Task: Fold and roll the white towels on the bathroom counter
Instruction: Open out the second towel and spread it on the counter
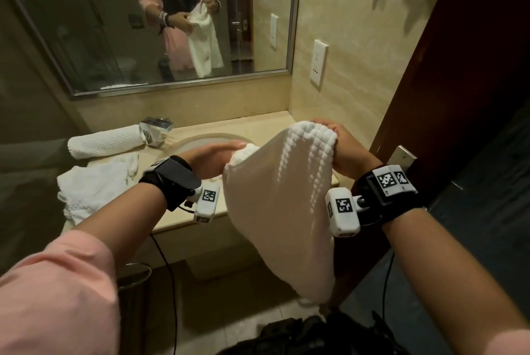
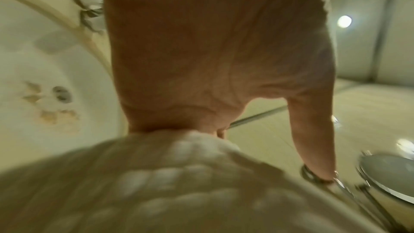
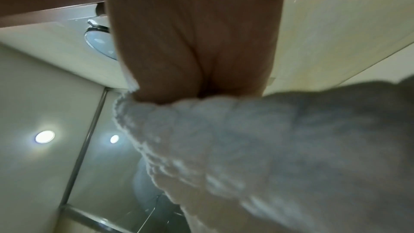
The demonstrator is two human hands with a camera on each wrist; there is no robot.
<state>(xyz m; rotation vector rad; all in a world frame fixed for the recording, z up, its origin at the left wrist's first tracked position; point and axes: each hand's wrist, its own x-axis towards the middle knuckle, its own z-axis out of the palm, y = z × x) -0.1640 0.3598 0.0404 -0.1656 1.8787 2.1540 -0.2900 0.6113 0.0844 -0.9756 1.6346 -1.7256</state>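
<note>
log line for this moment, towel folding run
stage: fold | held towel: hanging in air | left hand: grips it | right hand: grips it | rolled towel: on counter

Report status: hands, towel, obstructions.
Left hand and right hand each grip the held towel, hanging before the counter. Rolled towel done, crumpled towel waiting. No obstruction visible.

Held towel: white cloth, waffle-textured, matt. Rolled towel: same bumpy weave. Crumpled towel: thinner-looking white cloth. Counter: beige stone look, smooth, slight sheen. Faucet: polished metal. Mirror frame: brushed metal. Door: dark wood, satin.
</note>
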